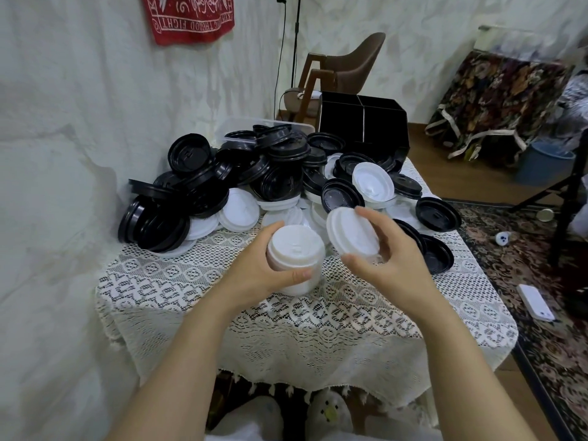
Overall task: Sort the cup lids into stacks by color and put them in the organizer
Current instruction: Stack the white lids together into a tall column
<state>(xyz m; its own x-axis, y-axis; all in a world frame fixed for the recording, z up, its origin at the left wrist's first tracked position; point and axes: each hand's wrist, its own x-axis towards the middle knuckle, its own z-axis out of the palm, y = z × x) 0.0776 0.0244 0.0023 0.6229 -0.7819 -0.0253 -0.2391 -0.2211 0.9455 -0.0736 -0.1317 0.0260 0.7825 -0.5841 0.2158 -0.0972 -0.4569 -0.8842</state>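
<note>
- While the left hand (254, 272) curls its fingers and thumb round a short stack of white lids (296, 249) at the near middle of the lace-covered table (286, 316), the right hand (391, 262) pinches a single white lid (351, 232) just right of it, tilted.
- Whether the stack's base touches the cloth is hard to tell.
- Beyond the hands, a mixed heap of black and white lids (254, 179) covers the table's far half.
- A black organizer (362, 122) stands at the far right corner.

A white lace cloth (318, 329) covers the counter (197, 275). A big pile of black and white lids (254, 183) lies on it, beside a black organizer (362, 125).
</note>
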